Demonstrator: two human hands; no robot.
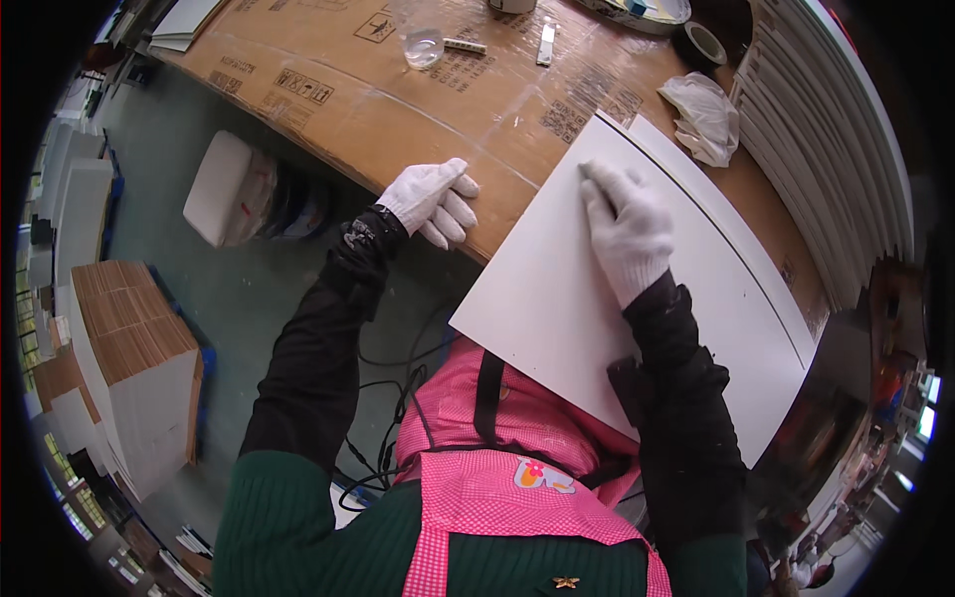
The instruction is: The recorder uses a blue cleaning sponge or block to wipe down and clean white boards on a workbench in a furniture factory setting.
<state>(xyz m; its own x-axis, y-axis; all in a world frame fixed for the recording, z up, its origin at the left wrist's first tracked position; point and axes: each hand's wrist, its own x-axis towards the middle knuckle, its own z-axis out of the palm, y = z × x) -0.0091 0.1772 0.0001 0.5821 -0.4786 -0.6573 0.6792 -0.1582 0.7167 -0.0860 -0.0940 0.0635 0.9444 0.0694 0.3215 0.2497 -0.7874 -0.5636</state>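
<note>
A large flat white panel (537, 289) with a thin dark line along its right side lies slanted over the table's near edge, its lower part reaching across my lap. My right hand (632, 234), in a white knit glove, rests on its upper part. The fingers there are bent and held together, slightly blurred, and anything under their tips is hidden. At the table's edge, left of the panel and apart from it, is my gloved left hand (433, 204). Its fingers are loosely bent and spread, with nothing seen in them. Another white sheet (652, 134) shows beneath the panel's top corner.
Cardboard covers the table (338, 60). On it are a clear cup (423, 48), a small white-and-silver tool (546, 45), a tape roll (701, 45) and a crumpled white cloth (706, 114). White panels (821, 129) stack at right; a white bucket (224, 189) stands on the floor left; cables (393, 398) hang nearby.
</note>
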